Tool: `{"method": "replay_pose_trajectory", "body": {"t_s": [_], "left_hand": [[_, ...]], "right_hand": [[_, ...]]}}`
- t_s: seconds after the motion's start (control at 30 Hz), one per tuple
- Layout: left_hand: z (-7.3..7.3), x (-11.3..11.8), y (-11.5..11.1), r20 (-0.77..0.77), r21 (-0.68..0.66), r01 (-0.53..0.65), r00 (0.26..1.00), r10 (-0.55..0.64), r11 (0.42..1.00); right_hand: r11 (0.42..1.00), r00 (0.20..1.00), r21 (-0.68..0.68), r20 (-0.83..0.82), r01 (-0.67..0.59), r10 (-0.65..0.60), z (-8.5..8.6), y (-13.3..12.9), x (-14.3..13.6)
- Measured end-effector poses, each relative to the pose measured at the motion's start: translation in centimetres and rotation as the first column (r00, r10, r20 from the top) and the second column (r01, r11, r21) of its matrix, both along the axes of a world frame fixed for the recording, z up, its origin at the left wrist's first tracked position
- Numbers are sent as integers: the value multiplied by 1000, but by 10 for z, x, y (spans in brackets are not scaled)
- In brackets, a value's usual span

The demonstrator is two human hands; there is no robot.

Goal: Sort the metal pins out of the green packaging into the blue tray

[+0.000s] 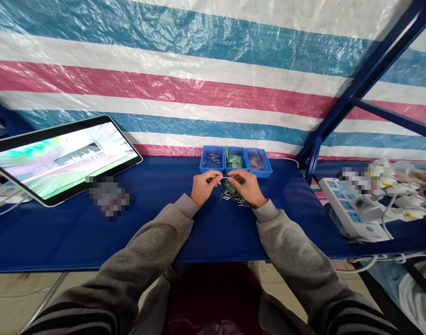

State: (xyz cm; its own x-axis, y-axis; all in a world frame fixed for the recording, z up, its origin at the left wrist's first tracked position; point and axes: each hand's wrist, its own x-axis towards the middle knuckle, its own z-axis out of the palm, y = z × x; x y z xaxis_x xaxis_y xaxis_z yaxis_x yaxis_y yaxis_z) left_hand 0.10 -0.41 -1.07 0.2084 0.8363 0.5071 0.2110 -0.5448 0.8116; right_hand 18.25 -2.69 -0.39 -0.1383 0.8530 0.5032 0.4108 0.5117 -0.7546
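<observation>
Both hands meet in front of three blue bins. My left hand [203,186] and my right hand [247,187] are closed in pinches, with a thin, light-coloured rod [225,177] held between their fingertips. Beneath and beside my right hand lies a loose pile of thin metal pins [233,198], next to some green plastic [229,185]. The left bin [202,164] holds several similar pins. Green plastic bags fill the middle bin [236,170]. In the right bin [265,173] is a clear bag whose contents are too small to tell.
A tablet-like screen [68,160] leans at the left of the blue table [157,181], with a blurred item [110,197] beside it. Power strips [352,216], cables and white plugs lie at the right. A blue metal frame [356,90] stands before a striped sheet [199,93].
</observation>
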Motion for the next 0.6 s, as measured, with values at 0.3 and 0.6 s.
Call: {"method": "replay_pose_trajectory", "body": {"t_s": [0.3,0.6], "left_hand": [[7,0,-7,105,-148,116,989,-102,982],[4,3,1,285,-251,195,951,-120,948]], "right_hand": [[997,997,-21,18,-78,78,2,-1,-2],[986,990,-139,-119,-88,72,2,-2,-1]]}}
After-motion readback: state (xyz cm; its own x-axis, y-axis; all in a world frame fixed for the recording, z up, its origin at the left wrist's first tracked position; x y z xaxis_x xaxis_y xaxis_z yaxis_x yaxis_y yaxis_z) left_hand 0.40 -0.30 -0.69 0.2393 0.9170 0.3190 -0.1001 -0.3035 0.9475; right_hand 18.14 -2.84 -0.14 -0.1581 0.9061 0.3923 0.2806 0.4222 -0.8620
